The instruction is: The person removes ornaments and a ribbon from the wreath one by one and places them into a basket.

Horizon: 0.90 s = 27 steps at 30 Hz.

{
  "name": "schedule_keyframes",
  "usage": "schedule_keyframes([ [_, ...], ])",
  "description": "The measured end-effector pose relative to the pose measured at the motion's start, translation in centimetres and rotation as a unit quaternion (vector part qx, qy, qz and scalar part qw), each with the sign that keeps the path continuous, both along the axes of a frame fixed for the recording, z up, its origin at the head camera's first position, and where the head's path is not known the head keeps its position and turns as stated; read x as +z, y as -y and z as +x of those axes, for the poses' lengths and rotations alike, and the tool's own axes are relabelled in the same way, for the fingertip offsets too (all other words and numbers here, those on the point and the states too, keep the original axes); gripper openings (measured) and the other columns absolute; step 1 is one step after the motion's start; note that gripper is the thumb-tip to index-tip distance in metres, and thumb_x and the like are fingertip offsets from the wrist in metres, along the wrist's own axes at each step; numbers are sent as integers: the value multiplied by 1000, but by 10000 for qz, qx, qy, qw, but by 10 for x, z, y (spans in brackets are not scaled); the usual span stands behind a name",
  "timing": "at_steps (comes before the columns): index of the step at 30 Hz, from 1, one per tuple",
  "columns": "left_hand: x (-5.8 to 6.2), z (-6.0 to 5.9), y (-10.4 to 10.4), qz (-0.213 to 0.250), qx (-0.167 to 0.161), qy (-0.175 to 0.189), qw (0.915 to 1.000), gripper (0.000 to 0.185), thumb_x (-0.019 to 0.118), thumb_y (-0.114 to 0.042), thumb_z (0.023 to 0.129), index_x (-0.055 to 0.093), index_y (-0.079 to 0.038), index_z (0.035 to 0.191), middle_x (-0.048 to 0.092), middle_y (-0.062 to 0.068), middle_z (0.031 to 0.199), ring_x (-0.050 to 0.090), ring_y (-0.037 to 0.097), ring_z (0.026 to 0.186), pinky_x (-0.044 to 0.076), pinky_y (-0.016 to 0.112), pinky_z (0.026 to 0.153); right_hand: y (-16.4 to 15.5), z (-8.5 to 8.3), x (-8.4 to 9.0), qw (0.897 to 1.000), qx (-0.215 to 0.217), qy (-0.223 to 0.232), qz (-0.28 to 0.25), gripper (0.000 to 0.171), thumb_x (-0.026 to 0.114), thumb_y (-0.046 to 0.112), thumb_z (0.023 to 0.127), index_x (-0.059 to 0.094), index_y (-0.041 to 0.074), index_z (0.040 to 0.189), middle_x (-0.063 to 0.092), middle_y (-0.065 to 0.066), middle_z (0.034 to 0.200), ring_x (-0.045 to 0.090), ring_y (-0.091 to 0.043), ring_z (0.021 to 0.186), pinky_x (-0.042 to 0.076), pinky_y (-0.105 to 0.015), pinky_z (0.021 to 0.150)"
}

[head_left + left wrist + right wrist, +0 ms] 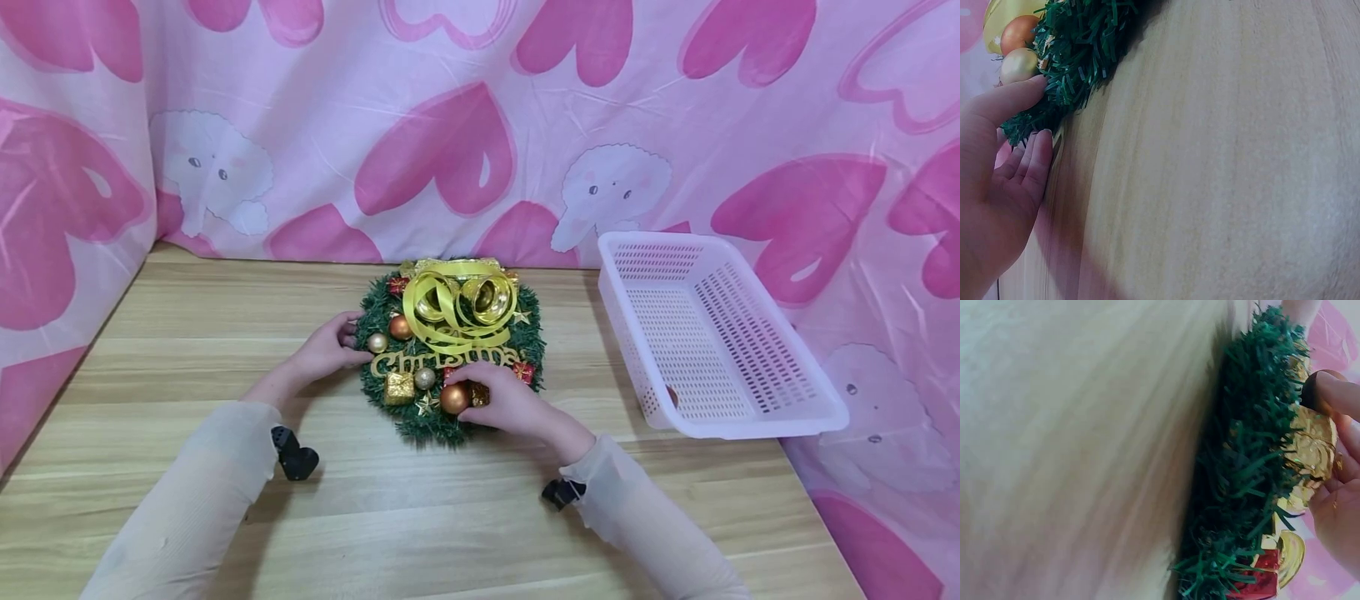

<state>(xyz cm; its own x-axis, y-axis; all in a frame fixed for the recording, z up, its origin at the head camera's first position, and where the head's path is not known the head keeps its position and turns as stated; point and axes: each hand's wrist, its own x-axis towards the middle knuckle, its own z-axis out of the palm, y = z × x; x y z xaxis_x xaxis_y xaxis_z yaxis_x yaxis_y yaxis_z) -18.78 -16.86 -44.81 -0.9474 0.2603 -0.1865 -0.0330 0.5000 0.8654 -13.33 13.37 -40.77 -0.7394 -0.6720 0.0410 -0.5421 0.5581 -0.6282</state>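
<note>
I see the wreath [450,350] lying flat on the wooden surface [187,333], just in front of the heart-print cloth [450,150], with its yellow ribbon bow [457,308] at the far edge and the gold "Christmas" lettering [442,362] across the middle. Flat like this, every ornament faces up and can be reached from above.

My left hand [326,350] touches the wreath's left rim. In the left wrist view the thumb lies on the green needles and the fingers [1038,162] rest nearly straight against the surface under the rim, so it looks to me like a bracing contact, not a grip, keeping the wreath from sliding.

My right hand [510,400] sits on the near rim, fingers curled around the copper ball [454,398]. The right wrist view shows a fingertip over the ball and the gold decorations beside it, so I judge it is grasping that 1 ornament.

The white perforated basket [750,417] stands tilted to the right, well apart from the wreath, its open side towards me; 1 small dark round thing [672,395] lies in its near corner.
</note>
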Motion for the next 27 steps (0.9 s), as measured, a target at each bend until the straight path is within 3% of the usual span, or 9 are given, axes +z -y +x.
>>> schedule_keyframes([
  [12, 1, 1, 0, -51, -7, -74, 10000, 84, 72, -13, 78, 23, 2, 145, 44, 28, 126, 47, 33, 106, 45, 22, 77, -3, -5, 6, 9962, -275, 709, -414, 48, 76, 7, 72, 62, 10, 118, 64, -6, 118, 59, -21, 109, 47, -34, 95],
  [20, -1, 0, 1, -78, 13, -42, 10000, 83, 71, -12, 78, 24, 0, 145, 44, 26, 126, 46, 30, 104, 46, 23, 76, -6, -7, 9, 9933, -366, 806, -740, 49, 76, 4, 71, 62, 8, 117, 65, -7, 114, 62, -21, 102, 50, -28, 90],
  [27, -3, -2, 2, -154, -25, -90, 9998, 82, 71, -13, 79, 24, 1, 145, 44, 27, 125, 46, 31, 105, 45, 27, 81, -10, -7, 18, 9861, -588, 940, -1238, 46, 75, 2, 71, 62, 3, 114, 63, -12, 113, 62, -23, 100, 51, -29, 90],
])
